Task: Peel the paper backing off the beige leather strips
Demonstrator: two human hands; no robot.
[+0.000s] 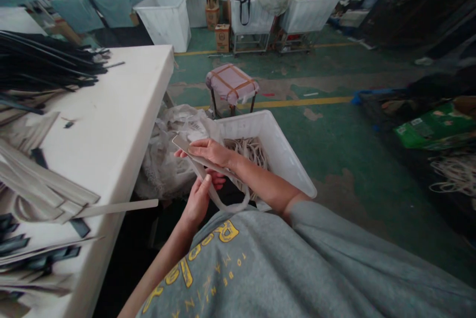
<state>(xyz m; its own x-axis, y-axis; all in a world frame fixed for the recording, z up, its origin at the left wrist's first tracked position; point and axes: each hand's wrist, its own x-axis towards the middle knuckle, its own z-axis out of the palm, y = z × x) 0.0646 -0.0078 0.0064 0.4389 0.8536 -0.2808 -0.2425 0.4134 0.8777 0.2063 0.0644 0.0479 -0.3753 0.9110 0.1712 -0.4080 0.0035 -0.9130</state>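
A long pale strap (pixel 240 205) hangs in a loop in front of my shirt. My right hand (pixel 210 152) grips it near its flat, rounded end, with the thumb on top and fingertips showing underneath. Lower down, my left hand (pixel 200 196) pinches another stretch of the same strap between thumb and fingers. Just beyond my hands stands a white plastic bin (pixel 286 154) with a heap of similar pale straps (pixel 247 152) inside. A crumpled translucent plastic bag (pixel 167 159) lies to the left of the bin, partly behind my hands.
On my left is a white table (pixel 111 104) bearing bundles of pale straps (pixel 40 179) and black strips (pixel 48 62). One pale strap juts past its edge. A padded stool (pixel 232 82) stands ahead. Large white tubs (pixel 167 18) line the back; a green box (pixel 439 127) is at right.
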